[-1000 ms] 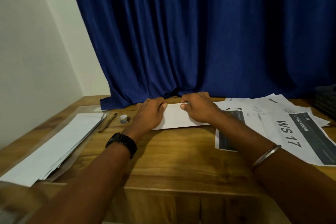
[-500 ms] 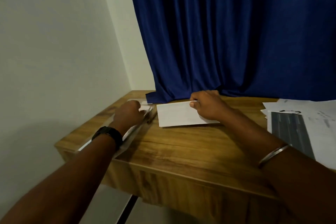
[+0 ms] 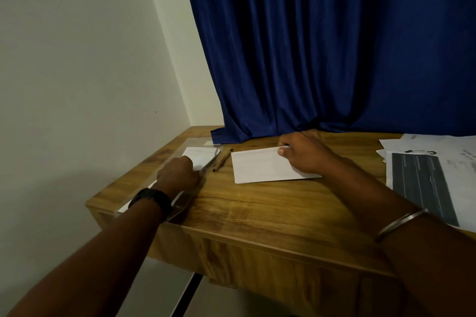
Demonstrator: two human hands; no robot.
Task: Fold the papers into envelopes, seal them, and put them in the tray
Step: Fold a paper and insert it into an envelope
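Crosswise on the desk [image 3: 257,216], the folded paper [image 3: 265,167] runs left to right, its right end pinched by the right hand [image 3: 306,154]. The tray [image 3: 180,208] lies just left, under the curled left hand [image 3: 177,172], which is nearer it; whether that hand grips anything I cannot tell.

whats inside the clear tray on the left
White paper lies in the tray. The left hand covers its middle, so anything beneath the hand is hidden.
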